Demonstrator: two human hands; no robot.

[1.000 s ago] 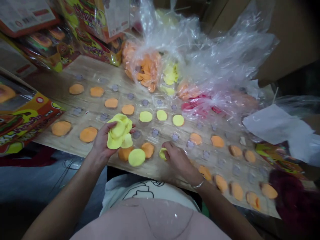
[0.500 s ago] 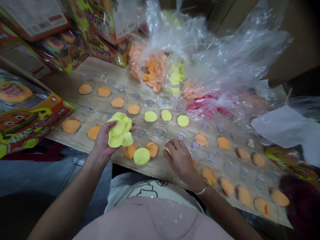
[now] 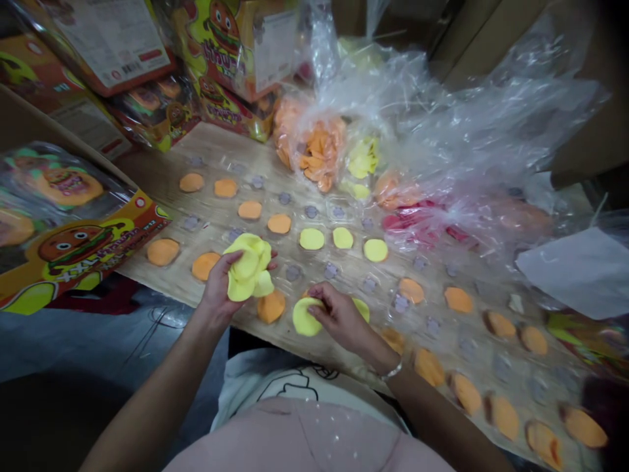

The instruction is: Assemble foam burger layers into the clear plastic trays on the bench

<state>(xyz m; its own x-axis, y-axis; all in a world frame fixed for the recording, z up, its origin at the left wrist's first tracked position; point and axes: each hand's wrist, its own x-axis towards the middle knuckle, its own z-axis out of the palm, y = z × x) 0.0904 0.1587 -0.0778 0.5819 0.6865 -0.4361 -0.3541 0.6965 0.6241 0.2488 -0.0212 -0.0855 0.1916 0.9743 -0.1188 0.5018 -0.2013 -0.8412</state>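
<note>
My left hand [image 3: 222, 285] is closed round a loose stack of thin yellow discs [image 3: 249, 265], held just above the table's near edge. My right hand [image 3: 339, 314] pinches one yellow disc [image 3: 307, 317] by its right side, over an orange piece that is mostly covered. Another yellow disc [image 3: 362, 308] shows behind the right fingers, partly hidden. Between the hands lies an orange piece [image 3: 271, 306]. Farther back, three yellow discs, one of them here [image 3: 311, 238], sit in clear plastic trays.
Rows of clear trays with orange pieces [image 3: 458, 299] and small grey parts cover the wooden table [image 3: 211, 147]. Plastic bags of orange pieces [image 3: 322, 154] and pink pieces [image 3: 422, 219] stand at the back. Printed burger boxes [image 3: 93, 242] crowd the left; white paper [image 3: 577, 272] lies right.
My right hand has moved left from the yellow disc it was touching and now pinches the other yellow disc beside it. My left hand keeps its stack. The view has shifted slightly.
</note>
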